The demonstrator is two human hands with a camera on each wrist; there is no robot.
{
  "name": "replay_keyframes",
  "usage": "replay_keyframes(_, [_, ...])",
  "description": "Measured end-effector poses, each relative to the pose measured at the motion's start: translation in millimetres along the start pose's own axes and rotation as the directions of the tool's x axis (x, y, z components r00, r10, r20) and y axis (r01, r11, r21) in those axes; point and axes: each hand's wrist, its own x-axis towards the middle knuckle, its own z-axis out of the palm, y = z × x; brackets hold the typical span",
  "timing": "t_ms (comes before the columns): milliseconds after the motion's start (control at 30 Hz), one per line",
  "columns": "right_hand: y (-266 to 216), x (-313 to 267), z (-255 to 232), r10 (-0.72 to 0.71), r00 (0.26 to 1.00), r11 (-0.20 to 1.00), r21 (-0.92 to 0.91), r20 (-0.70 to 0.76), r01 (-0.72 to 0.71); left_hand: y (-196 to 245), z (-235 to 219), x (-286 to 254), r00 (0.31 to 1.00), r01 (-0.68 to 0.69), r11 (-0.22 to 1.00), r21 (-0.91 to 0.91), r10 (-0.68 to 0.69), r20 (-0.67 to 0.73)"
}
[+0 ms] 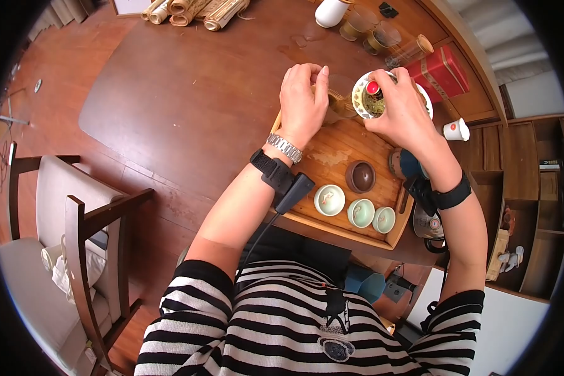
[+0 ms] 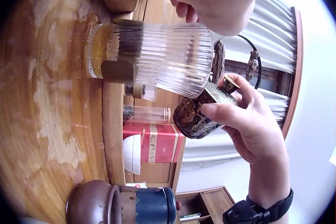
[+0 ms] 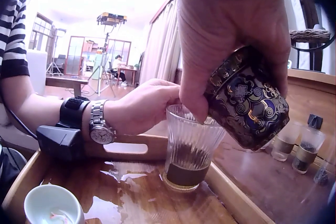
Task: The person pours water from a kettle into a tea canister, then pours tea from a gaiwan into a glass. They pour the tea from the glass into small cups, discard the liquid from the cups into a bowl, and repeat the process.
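Note:
A ribbed clear glass with a brown band and some amber liquid at its bottom stands at the tray's far end. My right hand grips a dark, ornately patterned lidded cup by its rim and lid, tilted against the top of the glass. The head view shows a red-topped knob under the fingers and a pale rim. My left hand is beside the glass, fingers loosely bent near its rim; whether they touch is unclear. The wooden tray has wet patches.
Several small cups, one being the brown cup, and a blue canister are on the tray. Behind are a red box, glasses, a white pitcher and rolled mats. A kettle sits right of the tray; a chair is at left.

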Motion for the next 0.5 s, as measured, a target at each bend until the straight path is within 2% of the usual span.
replay_keyframes(300, [-14.5,7.5,-7.4,0.006,0.995,0.986,-0.167,0.101,0.011,2.6,-1.8,0.8,1.0,0.024,1.0,-0.016,-0.023,0.016])
replay_keyframes(500, [-18.2,11.9,-6.8,-0.063,0.992,0.966,-0.243,0.111,0.088,1.9,-1.4,0.5,1.0,0.023,0.999,-0.025,-0.023,0.012])
